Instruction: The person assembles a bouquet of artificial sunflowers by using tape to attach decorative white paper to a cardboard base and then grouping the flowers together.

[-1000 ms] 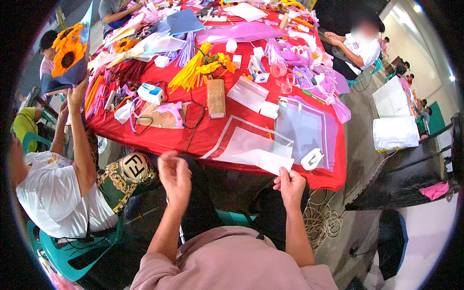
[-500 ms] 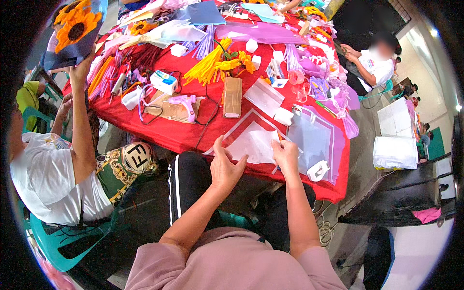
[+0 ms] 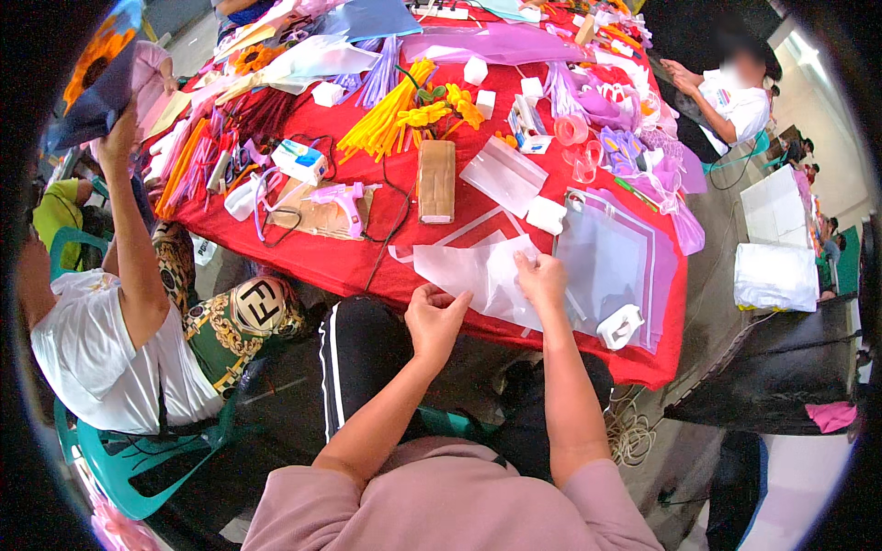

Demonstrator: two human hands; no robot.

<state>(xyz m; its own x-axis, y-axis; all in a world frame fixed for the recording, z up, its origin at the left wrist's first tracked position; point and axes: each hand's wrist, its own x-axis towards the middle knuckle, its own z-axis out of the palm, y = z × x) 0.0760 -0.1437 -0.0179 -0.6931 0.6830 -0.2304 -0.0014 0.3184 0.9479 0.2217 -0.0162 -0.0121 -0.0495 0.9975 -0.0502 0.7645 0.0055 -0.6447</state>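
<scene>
A red-draped table (image 3: 308,261) is spreading ahead; at its near edge a translucent sheet (image 3: 473,269) is extending sideways just beyond the left hand (image 3: 435,323), whose grip is unclear; the right hand (image 3: 544,281) is pinching the sheet's right end.

Pink cloth (image 3: 831,417), white bundle (image 3: 776,278), teal chair (image 3: 103,466).

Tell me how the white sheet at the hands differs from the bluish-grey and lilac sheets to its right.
The white sheet is plain; the bluish-grey and lilac sheets have pale border lines.
The white sheet is bent, pinched by the right hand; the bluish-grey and lilac sheets lie flat on the red-covered table.
A white plastic item rests on the bluish-grey and lilac sheets, none on the white sheet.
Both look thin.
</scene>
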